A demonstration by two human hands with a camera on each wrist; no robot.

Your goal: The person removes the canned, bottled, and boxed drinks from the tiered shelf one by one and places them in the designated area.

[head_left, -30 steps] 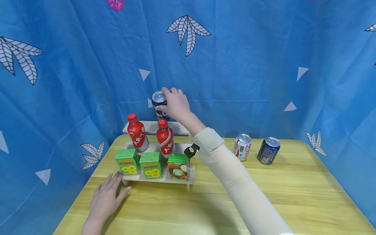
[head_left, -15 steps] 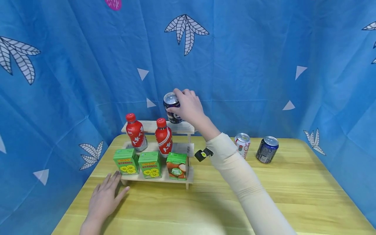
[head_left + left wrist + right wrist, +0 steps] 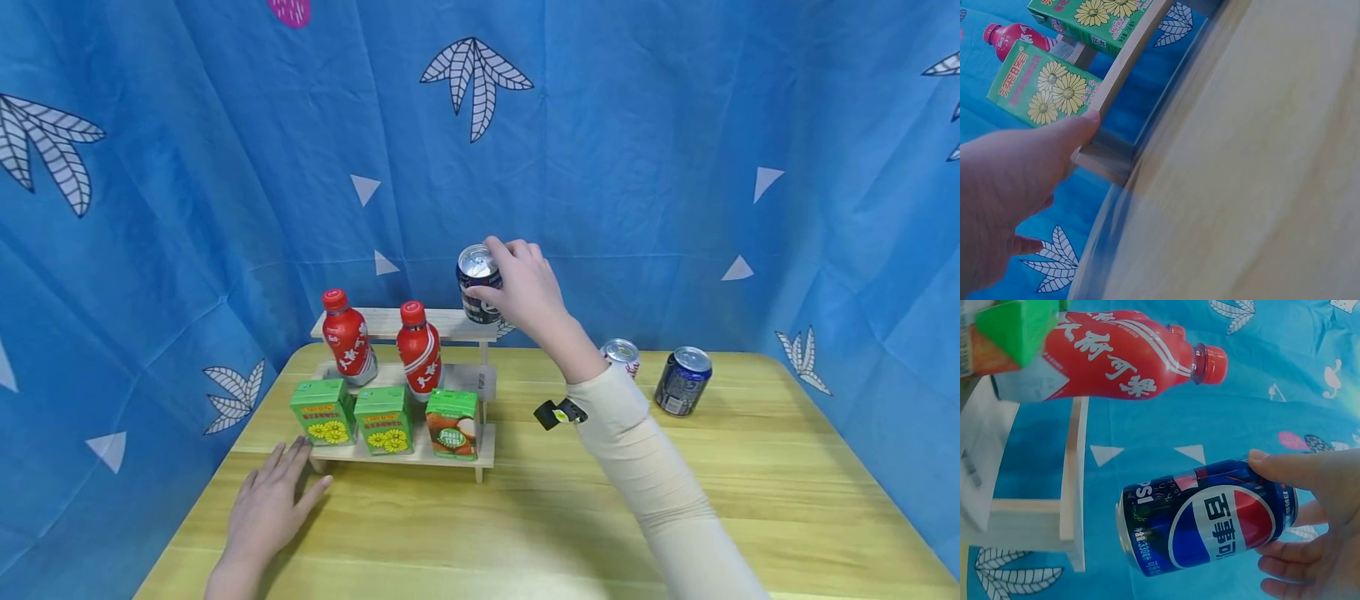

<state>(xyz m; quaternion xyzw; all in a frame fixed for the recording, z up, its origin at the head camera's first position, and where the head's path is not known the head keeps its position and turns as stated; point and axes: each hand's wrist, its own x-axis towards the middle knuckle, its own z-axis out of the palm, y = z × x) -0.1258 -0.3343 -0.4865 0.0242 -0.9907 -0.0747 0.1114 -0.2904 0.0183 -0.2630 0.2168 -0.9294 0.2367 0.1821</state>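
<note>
My right hand (image 3: 528, 287) grips a blue Pepsi can (image 3: 1204, 519) near its lid, thumb on one side and fingers on the other. In the head view the can is by the right end of the top board of a wooden three-tier rack (image 3: 386, 323). The right wrist view has a gap between can and board. My left hand (image 3: 268, 504) touches the rack's lower left corner with outstretched fingers. Two red bottles (image 3: 348, 337) stand on the middle tier. Along the bottom tier are two green drink cartons with yellow flowers (image 3: 384, 423) and a green-and-brown carton (image 3: 453, 427).
On the table (image 3: 720, 492), right of the rack, stand a white Coca-Cola can (image 3: 621, 353), partly hidden by my sleeve, and a dark blue can (image 3: 682, 382). A blue patterned curtain (image 3: 637, 150) hangs behind and at both sides.
My right hand has carried the Pepsi can to the right and slightly down, from above the middle of the rack's top board to its right end. My left hand stays put.
</note>
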